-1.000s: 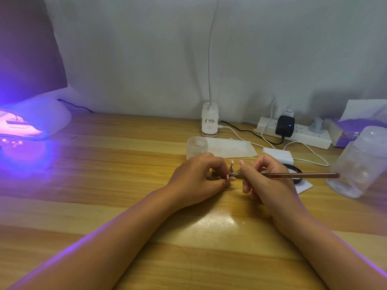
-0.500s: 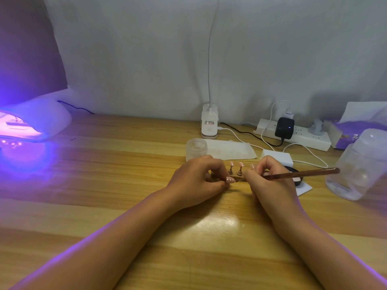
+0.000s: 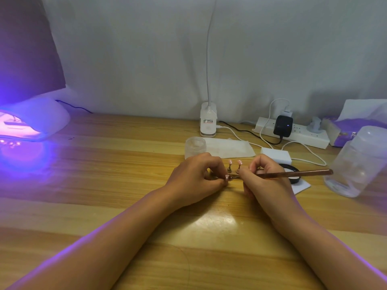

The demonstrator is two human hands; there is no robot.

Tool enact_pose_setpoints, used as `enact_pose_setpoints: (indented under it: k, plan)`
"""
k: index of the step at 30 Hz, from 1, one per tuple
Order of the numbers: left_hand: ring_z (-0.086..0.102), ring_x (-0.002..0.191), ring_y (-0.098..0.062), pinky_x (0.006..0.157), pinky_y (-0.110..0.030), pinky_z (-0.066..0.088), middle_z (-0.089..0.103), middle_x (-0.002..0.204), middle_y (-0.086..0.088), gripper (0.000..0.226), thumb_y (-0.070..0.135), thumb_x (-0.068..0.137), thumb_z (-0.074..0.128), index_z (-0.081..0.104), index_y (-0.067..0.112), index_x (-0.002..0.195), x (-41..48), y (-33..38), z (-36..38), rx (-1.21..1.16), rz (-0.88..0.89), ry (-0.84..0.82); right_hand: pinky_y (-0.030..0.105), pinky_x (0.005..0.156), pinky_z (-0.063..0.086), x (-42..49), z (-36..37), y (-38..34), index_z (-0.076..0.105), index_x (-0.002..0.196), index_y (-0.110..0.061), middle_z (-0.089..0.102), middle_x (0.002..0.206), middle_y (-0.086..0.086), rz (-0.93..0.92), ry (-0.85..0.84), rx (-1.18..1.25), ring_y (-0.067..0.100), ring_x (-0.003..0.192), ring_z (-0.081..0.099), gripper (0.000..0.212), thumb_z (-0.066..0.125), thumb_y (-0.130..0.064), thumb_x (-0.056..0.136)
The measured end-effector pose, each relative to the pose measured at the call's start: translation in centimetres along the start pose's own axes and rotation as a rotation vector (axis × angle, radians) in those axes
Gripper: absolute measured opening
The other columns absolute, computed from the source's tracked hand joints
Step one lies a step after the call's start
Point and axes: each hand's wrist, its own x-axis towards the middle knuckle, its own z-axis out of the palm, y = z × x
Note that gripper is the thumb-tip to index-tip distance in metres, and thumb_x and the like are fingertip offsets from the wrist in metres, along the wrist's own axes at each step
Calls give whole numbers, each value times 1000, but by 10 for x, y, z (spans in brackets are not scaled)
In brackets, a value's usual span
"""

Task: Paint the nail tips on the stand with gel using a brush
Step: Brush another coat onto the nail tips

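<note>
Nearest the camera, two forearms reach across the wooden table (image 3: 104, 178) and meet at its middle. The left hand (image 3: 194, 176) is curled, its fingers pinching a small holder with a pink nail tip (image 3: 226, 177) at its end. The right hand (image 3: 263, 178) is closed in a pen grip round the brush (image 3: 293, 174), whose head meets that tip while the handle points off to the right.

Just behind the hands stand two more nail tips (image 3: 235, 162) on their pegs (the stand's base is hidden, so more may sit out of sight). That makes three tips counted, one brush, two hands.

The risk, as I judge it: the right hand works very close to those two standing tips, so a knuckle could knock or smear them if it drifts forward. Too much gel on the brush could also flood over the tip's edge onto the left fingers.

Further back lie one small frosted jar (image 3: 195, 146), one white wipe (image 3: 228, 147), one black-rimmed dish (image 3: 293, 176) and one clear container (image 3: 360, 162). At the far edge are one power strip (image 3: 303, 135), one clip lamp (image 3: 207, 122) and, far left, one glowing curing lamp (image 3: 35, 120).
</note>
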Motion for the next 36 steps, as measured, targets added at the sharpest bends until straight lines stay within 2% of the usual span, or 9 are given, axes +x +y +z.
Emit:
enact_pose_setpoints:
  k: [3, 6, 12, 14, 18, 23, 28, 36]
  plan:
    - [51, 63, -2, 69, -46, 54, 60, 87, 13, 9, 30, 82, 78, 69, 33, 82, 0, -1, 1, -3, 1, 2, 23, 42, 36, 2, -1, 3, 51, 77, -13, 53, 47, -1, 3, 52, -11, 7, 41, 46, 16, 65, -15, 85]
    - [51, 64, -1, 67, -42, 53, 61, 87, 13, 9, 37, 82, 77, 69, 32, 84, 0, -2, 1, -7, 12, 4, 19, 38, 36, 3, -2, 4, 50, 80, -12, 51, 48, -2, 13, 85, 51, 7, 41, 45, 17, 64, -18, 86]
    - [52, 65, 2, 64, -34, 51, 61, 87, 14, 9, 39, 82, 76, 70, 33, 86, -1, 0, -1, -17, 29, 7, 18, 45, 44, -1, -4, -2, 54, 90, -16, 63, 64, -5, -35, 61, 185, 3, 55, 55, 15, 66, -23, 89]
    - [52, 65, 3, 63, -34, 51, 61, 88, 14, 9, 37, 82, 77, 70, 34, 85, -1, 0, -1, -18, 30, 8, 18, 45, 43, -1, -3, -2, 54, 86, -16, 59, 65, -3, -34, 32, 182, 6, 55, 53, 13, 66, -20, 90]
    - [51, 64, 2, 64, -33, 50, 61, 91, 16, 9, 38, 81, 76, 68, 38, 85, -1, 1, -1, -13, 23, -3, 18, 41, 37, 0, -4, 0, 50, 79, -14, 47, 51, -4, 21, 18, 161, 8, 47, 45, 17, 62, -21, 90]
    - [52, 67, 7, 60, -21, 40, 62, 88, 19, 12, 33, 83, 76, 66, 39, 85, 0, 1, -2, -2, 53, -17, 22, 40, 35, 1, -3, 0, 50, 68, -19, 47, 46, -5, 53, 46, 144, 6, 42, 42, 23, 60, -24, 88]
    - [51, 66, 6, 65, -35, 51, 61, 90, 16, 13, 32, 80, 79, 69, 37, 87, -1, 0, -1, 19, 42, -7, 31, 48, 36, 1, -1, 0, 51, 65, -20, 52, 46, -3, 40, 32, 55, 7, 43, 43, 23, 61, -25, 85]
    - [50, 64, -1, 69, -42, 54, 64, 95, 14, 13, 32, 80, 79, 70, 39, 87, -1, 1, -1, 14, 37, -15, 28, 49, 37, 1, -1, 0, 54, 69, -16, 51, 47, -4, 28, 29, -38, 3, 42, 44, 18, 63, -21, 84]
